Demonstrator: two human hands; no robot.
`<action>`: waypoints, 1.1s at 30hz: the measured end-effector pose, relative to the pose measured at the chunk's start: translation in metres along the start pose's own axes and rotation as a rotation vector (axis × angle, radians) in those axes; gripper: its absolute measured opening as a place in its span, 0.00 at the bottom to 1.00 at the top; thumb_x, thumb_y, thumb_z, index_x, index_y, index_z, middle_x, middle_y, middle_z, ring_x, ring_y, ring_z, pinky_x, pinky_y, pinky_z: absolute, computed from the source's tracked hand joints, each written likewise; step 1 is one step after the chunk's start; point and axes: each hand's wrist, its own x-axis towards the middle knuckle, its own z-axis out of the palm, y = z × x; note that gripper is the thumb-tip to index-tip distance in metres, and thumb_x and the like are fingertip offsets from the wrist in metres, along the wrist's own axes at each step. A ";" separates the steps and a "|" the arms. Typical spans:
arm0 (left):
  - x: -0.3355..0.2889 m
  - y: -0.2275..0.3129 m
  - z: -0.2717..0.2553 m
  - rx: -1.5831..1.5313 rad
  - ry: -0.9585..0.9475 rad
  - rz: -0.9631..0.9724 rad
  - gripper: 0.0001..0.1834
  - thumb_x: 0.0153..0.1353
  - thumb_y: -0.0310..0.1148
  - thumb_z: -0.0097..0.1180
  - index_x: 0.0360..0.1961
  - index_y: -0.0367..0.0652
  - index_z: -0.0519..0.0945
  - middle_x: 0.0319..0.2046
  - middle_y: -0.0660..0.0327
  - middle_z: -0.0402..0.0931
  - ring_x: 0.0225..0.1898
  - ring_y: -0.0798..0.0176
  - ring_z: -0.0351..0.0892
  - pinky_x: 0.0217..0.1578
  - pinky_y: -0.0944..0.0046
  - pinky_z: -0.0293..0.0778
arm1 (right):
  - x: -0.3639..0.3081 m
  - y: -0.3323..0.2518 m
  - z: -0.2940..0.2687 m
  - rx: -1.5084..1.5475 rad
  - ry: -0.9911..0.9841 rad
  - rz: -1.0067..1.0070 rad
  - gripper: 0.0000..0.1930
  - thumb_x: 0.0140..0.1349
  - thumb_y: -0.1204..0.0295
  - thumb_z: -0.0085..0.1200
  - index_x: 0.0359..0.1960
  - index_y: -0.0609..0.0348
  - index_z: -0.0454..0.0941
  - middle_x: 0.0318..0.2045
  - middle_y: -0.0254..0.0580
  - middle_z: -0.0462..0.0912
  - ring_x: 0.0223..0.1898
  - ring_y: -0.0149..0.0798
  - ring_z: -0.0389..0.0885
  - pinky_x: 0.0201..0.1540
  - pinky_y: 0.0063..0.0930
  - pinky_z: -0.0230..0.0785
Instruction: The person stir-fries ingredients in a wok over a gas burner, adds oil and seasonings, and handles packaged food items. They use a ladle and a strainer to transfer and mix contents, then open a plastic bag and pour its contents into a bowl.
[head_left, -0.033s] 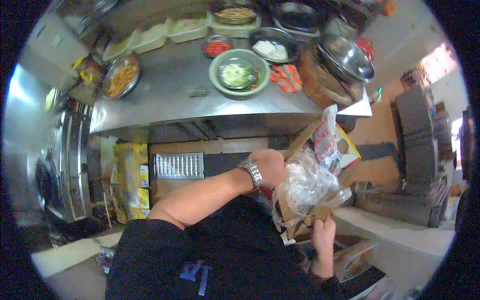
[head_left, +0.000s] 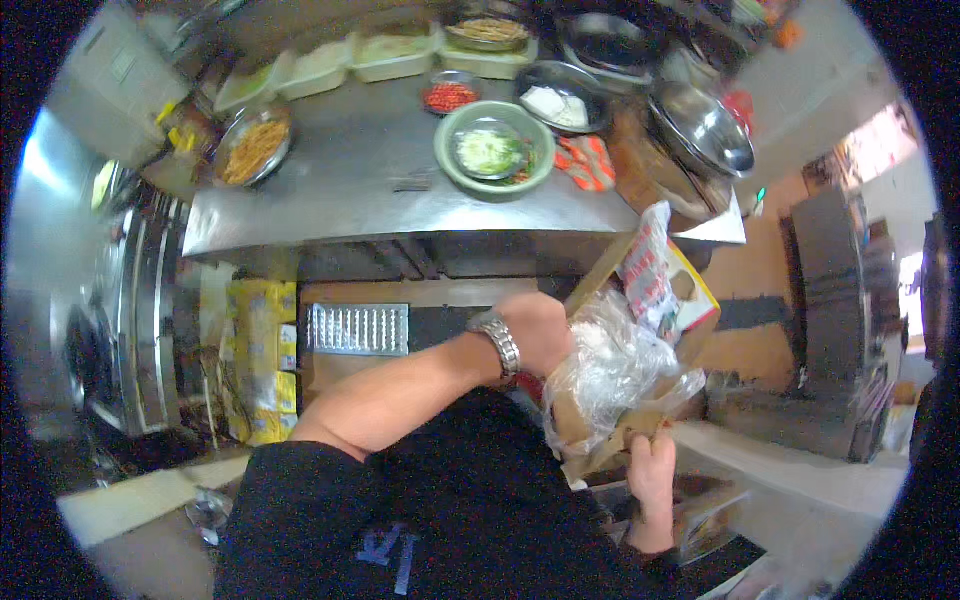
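A cardboard box (head_left: 571, 428) with a yellow and red edge sits in front of me, tilted, its flaps up. Crumpled clear plastic bags (head_left: 610, 372) fill it, and a white packet with red print (head_left: 648, 275) sticks up at its far side. My left hand (head_left: 535, 335), a metal watch on the wrist, is closed at the box's left edge; its fingertips are partly hidden. With bent fingers, my right hand (head_left: 652, 468) grips the near cardboard flap.
Beyond the box runs a steel counter (head_left: 330, 205) bearing a green basin (head_left: 447, 165), a bowl of chopped red pieces (head_left: 450, 97), orange-striped gloves (head_left: 587, 163), a round chopping block (head_left: 640, 185) and steel bowls (head_left: 705, 130). Yellow cartons (head_left: 262, 345) and a floor grate (head_left: 358, 329) lie below.
The view has shifted slightly, so the counter items appear a little further right. Both hands stay at the box; the near flap and plastic have moved slightly.
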 end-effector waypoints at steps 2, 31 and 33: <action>-0.086 -0.033 -0.036 -0.053 0.186 -0.010 0.16 0.48 0.44 0.54 0.16 0.44 0.79 0.18 0.50 0.77 0.25 0.44 0.80 0.27 0.47 0.76 | -0.010 -0.088 0.015 0.102 -0.019 -0.016 0.10 0.55 0.77 0.42 0.32 0.66 0.77 0.25 0.44 0.80 0.27 0.37 0.75 0.33 0.35 0.69; -0.251 -0.443 -0.162 0.057 1.038 -1.001 0.30 0.62 0.44 0.51 0.59 0.34 0.68 0.49 0.38 0.74 0.50 0.40 0.75 0.49 0.48 0.72 | 0.335 -0.465 0.279 -0.326 -0.823 -0.658 0.10 0.62 0.70 0.53 0.39 0.65 0.76 0.27 0.55 0.81 0.32 0.58 0.81 0.36 0.43 0.73; -0.255 -0.451 -0.179 0.171 0.963 -0.687 0.34 0.60 0.45 0.54 0.62 0.35 0.65 0.55 0.38 0.69 0.55 0.42 0.71 0.53 0.49 0.70 | 0.336 -0.486 0.278 -0.225 -0.833 -0.747 0.10 0.60 0.73 0.54 0.41 0.65 0.76 0.31 0.53 0.81 0.34 0.55 0.81 0.37 0.41 0.74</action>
